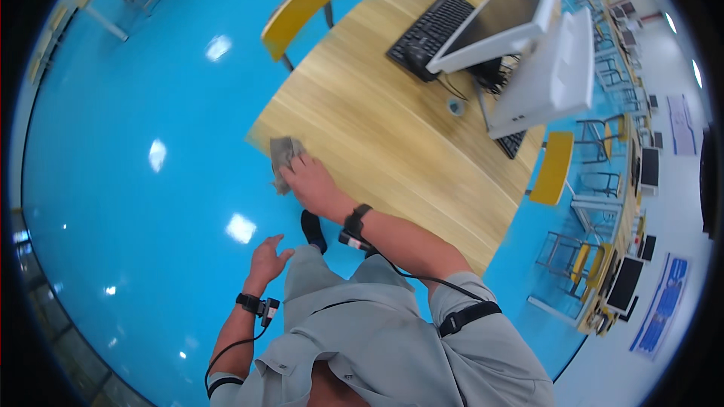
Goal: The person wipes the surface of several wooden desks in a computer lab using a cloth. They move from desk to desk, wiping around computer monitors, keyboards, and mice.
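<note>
My right hand (311, 182) presses a crumpled grey cloth (284, 154) against the near left corner of a wooden table (377, 120). Part of the cloth hangs over the table's edge, and the fingers are closed on its right side. Away from the table, my left hand (268, 260) hangs over the blue floor, its thumb and fingers apart and nothing in it. Both wrists wear black straps with small devices and cables.
On the table's far side stand a black keyboard (445, 26), two white-backed monitors (547, 75) and loose cables. Yellow chairs (305, 7) stand at the table's left edge and right side (553, 168). More desks and chairs line the right wall.
</note>
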A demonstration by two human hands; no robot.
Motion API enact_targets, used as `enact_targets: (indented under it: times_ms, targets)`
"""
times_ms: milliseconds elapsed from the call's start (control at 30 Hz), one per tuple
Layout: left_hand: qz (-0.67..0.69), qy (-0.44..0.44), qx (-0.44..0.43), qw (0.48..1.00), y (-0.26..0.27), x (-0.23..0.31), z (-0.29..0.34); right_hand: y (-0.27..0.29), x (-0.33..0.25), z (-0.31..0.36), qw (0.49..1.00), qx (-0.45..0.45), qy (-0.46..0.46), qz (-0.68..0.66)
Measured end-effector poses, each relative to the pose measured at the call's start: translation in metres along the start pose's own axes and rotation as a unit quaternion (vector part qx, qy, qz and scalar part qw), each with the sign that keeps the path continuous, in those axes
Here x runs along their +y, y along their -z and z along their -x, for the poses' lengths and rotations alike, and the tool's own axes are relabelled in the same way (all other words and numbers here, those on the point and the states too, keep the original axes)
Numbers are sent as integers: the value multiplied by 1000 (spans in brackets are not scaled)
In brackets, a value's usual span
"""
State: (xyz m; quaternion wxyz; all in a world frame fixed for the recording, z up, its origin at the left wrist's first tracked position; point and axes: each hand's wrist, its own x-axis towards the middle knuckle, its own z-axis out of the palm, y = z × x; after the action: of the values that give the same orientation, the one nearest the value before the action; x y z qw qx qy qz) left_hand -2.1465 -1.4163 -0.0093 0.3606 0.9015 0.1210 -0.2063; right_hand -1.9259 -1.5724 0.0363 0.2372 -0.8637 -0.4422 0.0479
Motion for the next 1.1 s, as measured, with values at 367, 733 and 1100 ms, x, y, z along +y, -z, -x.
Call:
enact_targets:
  times_ms: [367, 733, 1100]
  targets:
    - [26, -101, 97, 990, -60, 137, -39, 81, 52, 307, 993, 18, -111, -43]
    - [-189, -186, 111, 958, -155, 273, -34, 145, 113, 523, 956, 86, -280, 26]
    - [-276, -132, 72, 949, -169, 291, -28, 152, 203, 425, 927, 184, -326, 32]
